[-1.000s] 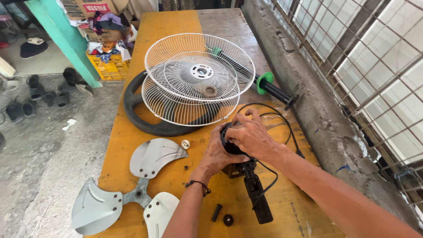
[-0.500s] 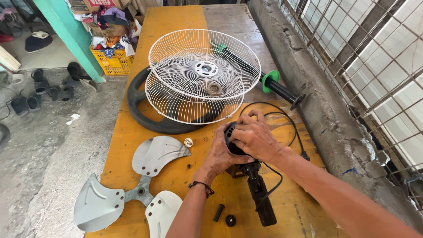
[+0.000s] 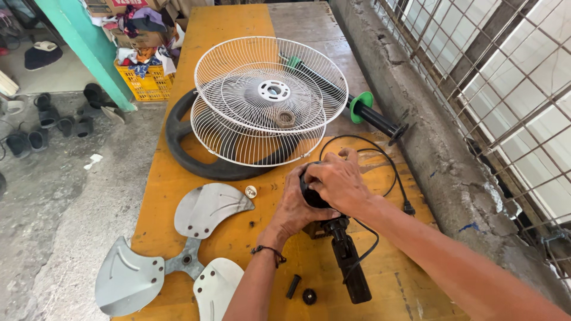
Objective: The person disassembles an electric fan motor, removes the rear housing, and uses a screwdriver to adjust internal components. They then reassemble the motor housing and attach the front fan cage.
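Note:
Both hands close around a black fan motor housing (image 3: pixel 311 194) on the orange table (image 3: pixel 202 65). My left hand (image 3: pixel 295 205) cups it from the near left side. My right hand (image 3: pixel 338 181) covers its top and right. A black neck piece (image 3: pixel 350 265) runs from the motor toward me. The black power cord (image 3: pixel 380 178) loops to the right of my hands. A grey three-blade fan propeller (image 3: pixel 178 255) lies to the left. A small black knob (image 3: pixel 308 296) and a short black peg (image 3: pixel 293 286) lie near my left forearm.
Two white wire fan guards (image 3: pixel 267 101) are stacked beyond my hands on a black ring base (image 3: pixel 178 142). A black pole with a green collar (image 3: pixel 363 108) lies behind them. A small white cap (image 3: pixel 251 191) sits by a blade. A concrete ledge and window grille run along the right.
My hands stay clasped on the motor housing with only slight shifts of the fingers. The head camera has drifted a little, so the scene sits slightly differently in view.

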